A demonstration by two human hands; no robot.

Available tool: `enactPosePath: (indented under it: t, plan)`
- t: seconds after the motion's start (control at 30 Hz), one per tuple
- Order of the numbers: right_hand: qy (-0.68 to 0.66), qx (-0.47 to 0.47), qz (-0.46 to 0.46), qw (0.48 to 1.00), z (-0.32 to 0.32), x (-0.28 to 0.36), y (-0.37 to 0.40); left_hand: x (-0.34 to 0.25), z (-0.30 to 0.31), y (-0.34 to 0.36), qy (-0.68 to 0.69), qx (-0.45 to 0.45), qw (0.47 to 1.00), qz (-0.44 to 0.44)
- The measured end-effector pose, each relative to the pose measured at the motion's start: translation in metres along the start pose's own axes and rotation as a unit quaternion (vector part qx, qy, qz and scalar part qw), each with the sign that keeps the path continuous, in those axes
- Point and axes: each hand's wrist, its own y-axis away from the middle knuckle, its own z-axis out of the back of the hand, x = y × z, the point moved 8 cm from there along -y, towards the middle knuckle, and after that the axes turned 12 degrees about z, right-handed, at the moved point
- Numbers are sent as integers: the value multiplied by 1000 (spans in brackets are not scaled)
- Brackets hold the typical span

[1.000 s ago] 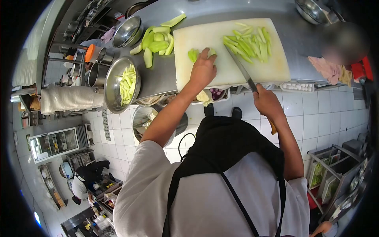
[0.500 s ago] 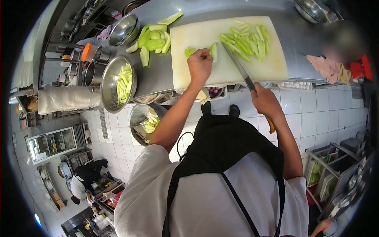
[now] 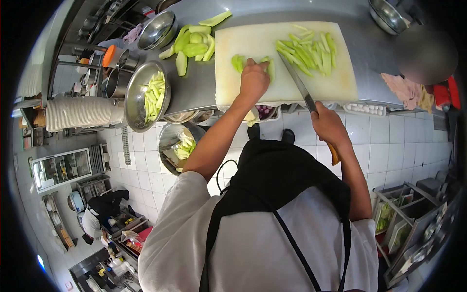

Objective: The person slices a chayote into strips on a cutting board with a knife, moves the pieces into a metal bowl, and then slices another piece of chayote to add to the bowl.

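My left hand (image 3: 255, 78) rests on the white cutting board (image 3: 301, 90) with its fingers curled down on a light green vegetable slice (image 3: 270, 69); the fingertips are partly hidden. Another green piece (image 3: 237, 62) lies just left of those fingers. My right hand (image 3: 329, 122) is closed around the handle of a long knife (image 3: 302, 89). The blade slants up and left over the board, its tip close to a pile of cut green strips (image 3: 311, 52).
Larger peeled green pieces (image 3: 194, 48) lie left of the board. A steel bowl of strips (image 3: 132, 103) sits at the counter's left edge, with an empty-looking bowl (image 3: 157, 29) behind. Below stands a bin of scraps (image 3: 168, 146). Pink cloth (image 3: 401, 87) lies right. Another person (image 3: 99, 216) bends in the background.
My left hand has shifted slightly right and turned, now covering more of the slice. My right hand and the knife have hardly moved. The whole view has shifted a little.
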Motion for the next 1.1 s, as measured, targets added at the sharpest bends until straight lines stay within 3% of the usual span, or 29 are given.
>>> enactPosePath:
  t: [0.13,0.23,0.33,0.43,0.63,0.77,0.87,1.1]
  plan:
    - [0,-3,4,1000,0,0,0,-2,0,6,-14,-11,1000,1]
    - [-5,-3,2,1000,0,-1,0,-2,4,12,-63,18,993,97]
    - [-19,11,-33,999,5,6,3,-13,5,24,-98,-58,993,-31]
    - [-22,12,-31,999,6,9,4,-19,-2,29,-88,-60,992,-71]
    - [-21,26,-32,999,5,11,2,-31,-13,41,-6,-21,998,-63]
    - [38,3,-8,999,11,22,4,-30,1,41,37,-125,986,-108]
    - [77,-1,6,997,13,31,13,-20,-1,26,49,-153,977,-138]
    - [108,24,-1,994,9,37,19,-15,-9,8,59,-148,977,-138]
